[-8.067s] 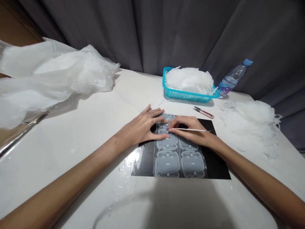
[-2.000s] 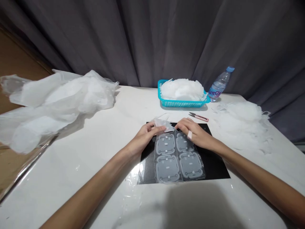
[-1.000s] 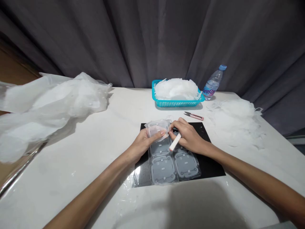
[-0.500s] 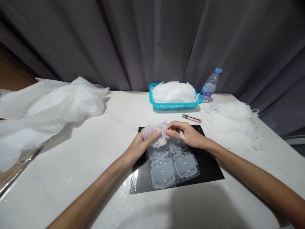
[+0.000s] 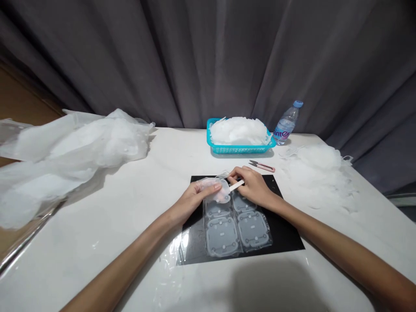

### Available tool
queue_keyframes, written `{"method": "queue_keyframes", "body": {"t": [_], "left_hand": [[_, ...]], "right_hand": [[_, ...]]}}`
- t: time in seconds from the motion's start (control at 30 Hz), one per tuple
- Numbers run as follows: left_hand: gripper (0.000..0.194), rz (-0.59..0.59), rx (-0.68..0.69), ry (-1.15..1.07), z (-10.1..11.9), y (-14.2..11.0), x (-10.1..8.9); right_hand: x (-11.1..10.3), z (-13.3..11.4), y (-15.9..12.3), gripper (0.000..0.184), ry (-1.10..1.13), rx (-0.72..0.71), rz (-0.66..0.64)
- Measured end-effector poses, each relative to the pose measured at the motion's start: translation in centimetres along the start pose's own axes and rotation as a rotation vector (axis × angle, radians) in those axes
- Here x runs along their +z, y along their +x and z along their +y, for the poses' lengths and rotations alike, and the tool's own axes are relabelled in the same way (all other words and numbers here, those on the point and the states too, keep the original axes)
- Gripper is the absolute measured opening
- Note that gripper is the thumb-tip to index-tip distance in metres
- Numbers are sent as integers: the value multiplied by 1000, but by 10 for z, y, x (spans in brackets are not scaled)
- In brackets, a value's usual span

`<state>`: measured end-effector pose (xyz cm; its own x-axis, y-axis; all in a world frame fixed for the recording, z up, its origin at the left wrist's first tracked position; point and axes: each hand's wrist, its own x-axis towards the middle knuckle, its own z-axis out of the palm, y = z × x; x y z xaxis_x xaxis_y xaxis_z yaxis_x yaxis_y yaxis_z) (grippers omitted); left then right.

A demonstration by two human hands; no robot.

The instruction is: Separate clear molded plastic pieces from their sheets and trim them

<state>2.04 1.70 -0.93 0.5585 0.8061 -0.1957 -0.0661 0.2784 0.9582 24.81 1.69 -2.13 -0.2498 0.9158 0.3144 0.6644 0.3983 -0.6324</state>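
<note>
My left hand [image 5: 201, 195] grips a translucent, rounded-square plastic piece [image 5: 222, 193], thumb on top and fingers showing through from underneath. Close beside it, my right hand [image 5: 251, 185] is closed around a flat white stick [image 5: 237, 186], which points left at the piece's right edge. The right fingertips also meet a thin clear strip [image 5: 223, 174] along the piece's far edge; whether they pinch it is hard to see. Below both hands, a clear sheet of joined rounded-square pieces [image 5: 222, 234] lies on a black board [image 5: 284, 229]. My hands partly cover its far squares.
Behind the board lies a pair of pink-handled thread snips [image 5: 262, 166]. A blue basket [image 5: 240, 149] holds white translucent pieces, with a water bottle [image 5: 287, 124] to its right. A loose heap of clear scraps [image 5: 320, 175] lies right; filled plastic bags [image 5: 87, 143] lie left.
The white stick now reaches left to the held piece; before, only a short end showed by the right palm. The held piece has tipped and dropped slightly. The view has shifted a little.
</note>
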Motion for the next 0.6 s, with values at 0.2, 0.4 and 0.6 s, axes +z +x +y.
{"method": "queue_keyframes", "body": {"t": [0.2,0.4,0.6], "left_hand": [[37,41,52,-54,-2,2,-3],[46,55,87,-122,-6,3,4],[47,-25,47,-33,1,2,-5]], "right_hand": [[-31,-4,-9,26,75,-240,1],[-20,-17,-14,23,-328,-634,-26],[-16,-18,-2,14,-365,-573,107]]}}
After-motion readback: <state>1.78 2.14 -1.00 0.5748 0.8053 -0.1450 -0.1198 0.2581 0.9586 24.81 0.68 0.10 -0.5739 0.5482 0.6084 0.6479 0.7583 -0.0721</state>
